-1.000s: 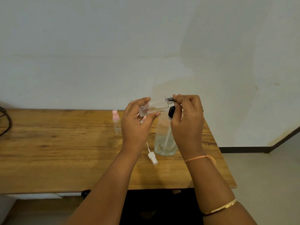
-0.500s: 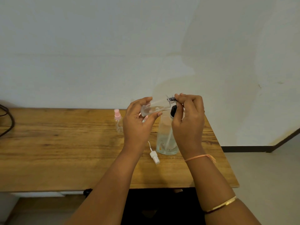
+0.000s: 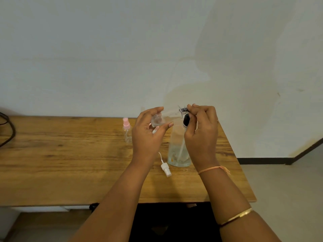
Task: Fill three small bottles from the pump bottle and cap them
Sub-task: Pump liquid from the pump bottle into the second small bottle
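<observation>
My left hand (image 3: 148, 135) grips a small clear bottle (image 3: 163, 117) held on its side above the wooden table (image 3: 70, 163). My right hand (image 3: 202, 130) pinches the dark cap (image 3: 183, 109) at that bottle's neck. Below my hands stands the tall clear pump bottle (image 3: 178, 147) with a black collar, partly hidden by my right hand. A small clear bottle with a pink spray cap (image 3: 127, 131) stands upright to the left of my hands. On the table between my wrists lies a white spray cap with its tube (image 3: 165, 167).
A black cable (image 3: 8, 130) loops at the table's far left edge. The table's right edge ends just past my right wrist, with floor beyond. A white wall stands close behind the table.
The small bottle has tilted a little in my left hand, its base now turned more toward me. My right hand stays pinched on the cap at the neck.
</observation>
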Tool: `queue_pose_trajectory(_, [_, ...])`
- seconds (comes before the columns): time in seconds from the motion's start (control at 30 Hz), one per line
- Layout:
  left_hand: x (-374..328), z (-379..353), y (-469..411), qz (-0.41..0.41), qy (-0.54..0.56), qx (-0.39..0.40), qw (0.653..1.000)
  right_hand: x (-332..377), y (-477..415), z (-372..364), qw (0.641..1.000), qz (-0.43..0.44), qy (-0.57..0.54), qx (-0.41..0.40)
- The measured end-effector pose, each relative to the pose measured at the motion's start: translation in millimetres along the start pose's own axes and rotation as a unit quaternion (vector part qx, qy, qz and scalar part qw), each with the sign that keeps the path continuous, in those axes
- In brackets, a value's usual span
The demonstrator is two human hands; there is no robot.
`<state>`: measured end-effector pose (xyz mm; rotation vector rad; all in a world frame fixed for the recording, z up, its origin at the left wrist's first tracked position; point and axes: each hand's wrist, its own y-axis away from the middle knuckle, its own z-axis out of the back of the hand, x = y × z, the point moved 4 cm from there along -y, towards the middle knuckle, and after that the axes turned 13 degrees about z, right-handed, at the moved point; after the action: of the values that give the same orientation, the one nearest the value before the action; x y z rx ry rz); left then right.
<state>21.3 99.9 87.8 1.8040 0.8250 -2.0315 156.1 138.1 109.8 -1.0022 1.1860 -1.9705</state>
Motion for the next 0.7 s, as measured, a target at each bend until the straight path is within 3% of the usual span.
queue_pose_trajectory(0.33, [-4, 0, 1, -0.007, 0.008, -0.002, 1.000, 3, -8, 6, 0.999, -0.018, -0.032, -0.005])
queue_pose_trajectory(0.7, [0, 2, 0, -0.026, -0.022, -0.008, 0.999, 3, 0, 0, 1.000, 0.008, 0.019, 0.000])
